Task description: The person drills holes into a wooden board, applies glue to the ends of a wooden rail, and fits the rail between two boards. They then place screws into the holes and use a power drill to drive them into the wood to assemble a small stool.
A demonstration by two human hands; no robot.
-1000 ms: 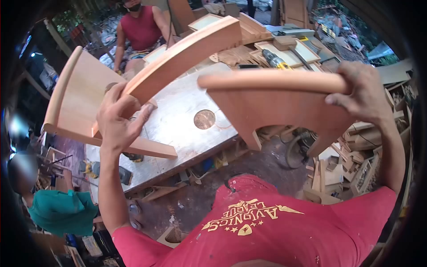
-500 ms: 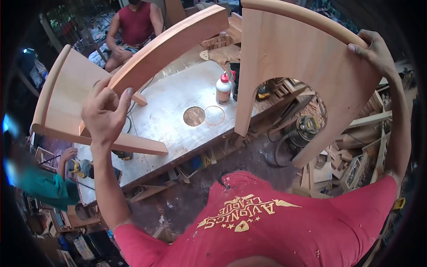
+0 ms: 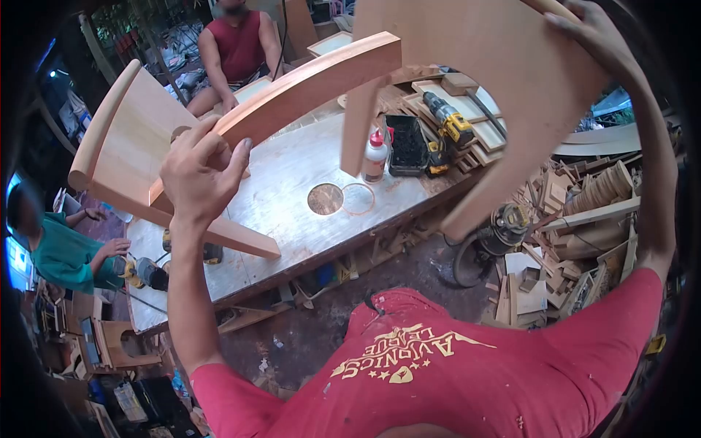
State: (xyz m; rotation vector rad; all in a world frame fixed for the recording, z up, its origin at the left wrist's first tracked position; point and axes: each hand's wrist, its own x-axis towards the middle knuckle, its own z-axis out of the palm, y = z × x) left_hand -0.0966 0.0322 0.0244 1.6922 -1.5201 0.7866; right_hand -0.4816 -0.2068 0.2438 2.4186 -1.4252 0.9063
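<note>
My left hand (image 3: pixel 201 175) is closed around a curved wooden rail (image 3: pixel 314 87), which slants up across the view over the workbench. My right hand (image 3: pixel 595 36), raised at the upper right, grips the rounded edge of a wooden panel (image 3: pixel 445 36) with an arched cutout. The panel's narrow legs hang down, one partly behind the rail's far end and another over the floor beyond the bench edge. Just left of my left hand, a second wooden panel (image 3: pixel 142 128) with a rounded edge stands tilted, its leg (image 3: pixel 241 237) lying across the bench.
On the metal-topped workbench (image 3: pixel 277 197) are a white glue bottle (image 3: pixel 375 157), a black tray (image 3: pixel 409 146) and a yellow cordless drill (image 3: pixel 449 120). One person (image 3: pixel 237 44) sits beyond the bench; another in green (image 3: pixel 62 252) stands at left. Wood offcuts (image 3: pixel 562 270) pile at right.
The arched panel has gone up and tilted, its legs swinging left, with my right hand still on it. My left hand keeps the rail. The drill and tray have come into fuller view.
</note>
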